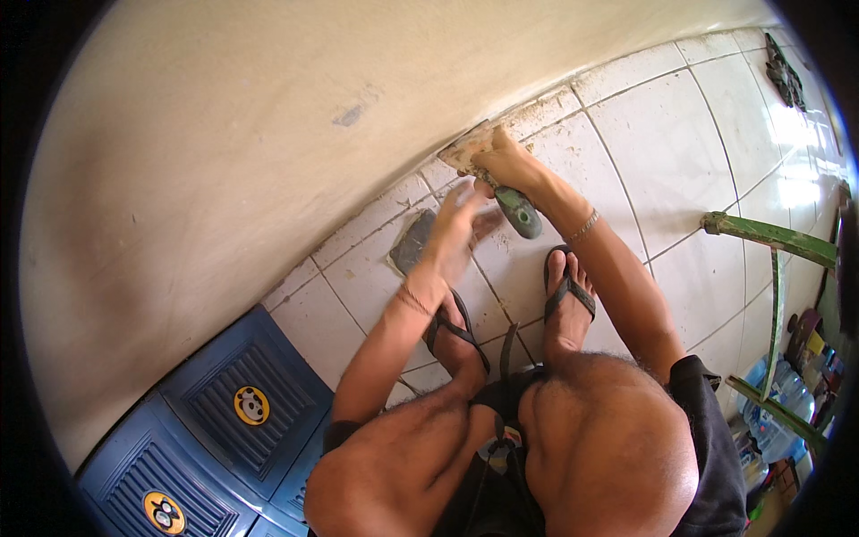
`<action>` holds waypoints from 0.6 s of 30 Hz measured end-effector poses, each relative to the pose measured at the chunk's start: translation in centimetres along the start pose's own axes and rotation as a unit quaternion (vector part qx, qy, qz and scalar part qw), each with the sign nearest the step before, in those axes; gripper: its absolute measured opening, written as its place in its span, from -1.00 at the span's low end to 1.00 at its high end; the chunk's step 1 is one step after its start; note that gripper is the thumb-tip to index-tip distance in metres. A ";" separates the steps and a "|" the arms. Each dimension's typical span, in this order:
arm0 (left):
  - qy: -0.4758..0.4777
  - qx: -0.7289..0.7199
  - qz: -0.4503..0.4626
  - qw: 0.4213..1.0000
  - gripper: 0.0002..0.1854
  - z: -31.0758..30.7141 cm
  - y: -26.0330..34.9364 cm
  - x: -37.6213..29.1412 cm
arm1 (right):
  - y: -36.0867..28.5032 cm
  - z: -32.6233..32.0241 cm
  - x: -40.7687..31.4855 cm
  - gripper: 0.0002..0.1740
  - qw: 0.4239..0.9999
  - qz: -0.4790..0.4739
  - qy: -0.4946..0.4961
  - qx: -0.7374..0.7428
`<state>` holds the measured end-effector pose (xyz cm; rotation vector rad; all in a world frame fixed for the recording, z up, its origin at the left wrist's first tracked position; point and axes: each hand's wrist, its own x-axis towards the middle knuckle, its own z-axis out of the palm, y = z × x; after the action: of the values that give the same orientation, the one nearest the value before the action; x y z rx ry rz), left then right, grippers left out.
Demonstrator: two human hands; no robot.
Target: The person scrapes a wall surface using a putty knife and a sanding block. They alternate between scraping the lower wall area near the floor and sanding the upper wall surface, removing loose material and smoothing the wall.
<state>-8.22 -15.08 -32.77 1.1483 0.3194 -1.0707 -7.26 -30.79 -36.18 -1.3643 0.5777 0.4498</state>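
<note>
Low by the wall, my right hand (507, 164) grips a putty knife with a worn, stained blade (464, 149) and a green and grey handle (520, 213). The blade's edge lies at the foot of the cream wall (235, 148), along the floor joint. My left hand (456, 231) is blurred, just left of the handle, with its fingers apart and nothing seen in them. Whether its fingertips touch the knife cannot be made out. A dark grey flat piece (411, 243), perhaps sandpaper, lies on the floor tiles (356, 295), partly behind my left hand.
Crumbs and dirt (543, 111) dot the tiles along the wall. A blue plastic drawer unit (221, 376) with animal badges stands lower left. At right are a green metal frame (772, 233) and clear plastic bottles (778, 409). A dark cloth-like item (784, 70) lies upper right.
</note>
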 end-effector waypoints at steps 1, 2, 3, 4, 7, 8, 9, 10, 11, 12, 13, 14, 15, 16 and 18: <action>0.033 -0.006 -0.013 0.999 -0.58 -0.7 0.7 1.2 | 0.0 -0.1 0.4 -0.62 1.000 0.014 0.000 0.010; -0.010 -0.021 0.017 1.000 -0.61 -1.5 1.1 2.0 | 0.1 0.0 0.6 -0.62 1.000 0.012 -0.014 0.001; -0.029 -0.027 0.029 0.999 -0.63 -2.3 1.6 2.9 | 0.3 0.0 0.8 -0.63 1.000 0.002 -0.010 0.001; -0.006 -0.033 0.023 0.999 -0.65 -3.0 1.8 3.8 | 0.5 0.1 0.9 -0.63 1.000 0.010 -0.016 -0.001; 0.023 -0.008 0.033 0.999 -0.64 -4.6 1.7 5.3 | 1.1 0.8 0.5 -0.61 0.999 -0.010 -0.007 0.036; 0.036 0.000 0.051 0.998 -0.66 -4.8 1.3 5.7 | 1.2 1.1 0.4 -0.60 0.999 -0.015 0.001 0.039; 0.059 0.000 0.044 0.997 -0.67 -5.1 1.0 5.9 | 1.2 1.3 0.1 -0.60 0.999 -0.030 0.009 0.043; 0.049 -0.004 0.050 0.998 -0.68 -5.3 0.7 6.1 | 1.1 1.6 -0.1 -0.59 0.998 -0.045 0.018 0.047; 0.037 -0.006 0.056 0.998 -0.69 -5.5 0.3 6.3 | 1.0 1.8 -0.2 -0.59 0.998 -0.043 0.028 0.045; 0.034 -0.005 0.053 0.998 -0.69 -5.7 0.1 6.5 | 0.9 2.0 -0.4 -0.59 0.998 -0.039 0.035 0.043; 0.033 -0.004 0.048 0.998 -0.69 -5.8 0.0 6.6 | 0.8 2.1 -0.4 -0.60 0.997 -0.029 0.052 0.038; 0.050 -0.001 0.048 0.998 -0.69 -5.9 -0.1 6.7 | 0.7 2.2 -0.5 -0.59 0.998 -0.022 0.050 0.039; 0.046 -0.001 0.047 0.998 -0.69 -6.0 -0.1 6.8 | 0.5 2.3 -0.5 -0.59 0.998 -0.014 0.059 0.033; 0.057 0.001 0.050 0.997 -0.69 -6.0 -0.1 6.7 | 0.5 2.3 -0.4 -0.58 0.998 -0.004 0.046 0.034; 0.065 0.004 0.063 0.996 -0.70 -5.9 0.2 6.6 | 0.3 2.4 -0.3 -0.59 0.998 -0.008 0.042 0.038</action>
<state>-3.08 -13.44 -39.76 1.2315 0.3399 -0.8903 -7.39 -28.36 -35.97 -1.3180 0.6471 0.3555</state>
